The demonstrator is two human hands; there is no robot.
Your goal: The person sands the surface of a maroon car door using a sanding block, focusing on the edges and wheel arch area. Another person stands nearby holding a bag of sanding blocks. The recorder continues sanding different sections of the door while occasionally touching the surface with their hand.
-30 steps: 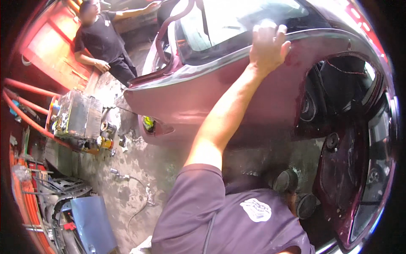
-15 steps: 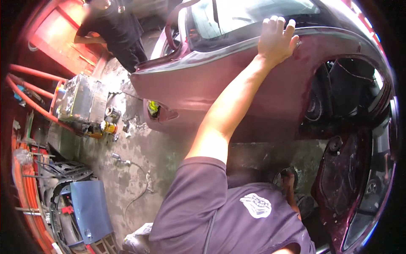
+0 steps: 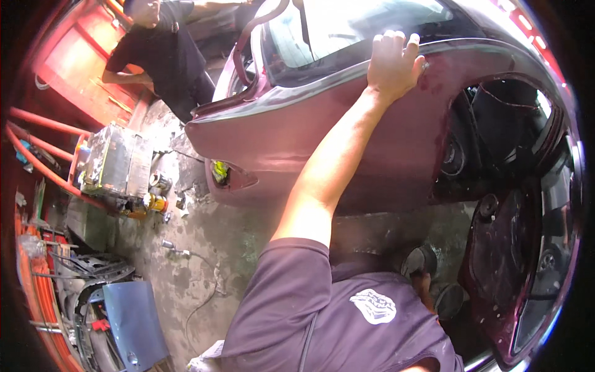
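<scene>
My left arm stretches forward to a dull maroon car body panel (image 3: 273, 139). My left hand (image 3: 395, 67) lies on the panel's upper part, just below the rear window (image 3: 353, 31), palm down. Its fingers are extended and the thumb points right; nothing is held. Low on my right side, a small, dim stretch of my right hand (image 3: 422, 284) shows past my dark shirt (image 3: 334, 316), near a grey shoe (image 3: 421, 259). Its fingers cannot be made out. Right of my left hand is a door opening (image 3: 496, 130) with a dark interior.
An open maroon door (image 3: 502, 254) stands at the right. A person (image 3: 164, 56) in dark clothes is at the far left. A worn box (image 3: 114, 161) on a red frame, a cable (image 3: 207, 297) on the floor and a blue panel (image 3: 133, 319) lie left.
My left hand stays on the panel, and the view has shifted slightly. The right hand has drawn back from over the shoe. The other person now has an arm stretched toward the car.
</scene>
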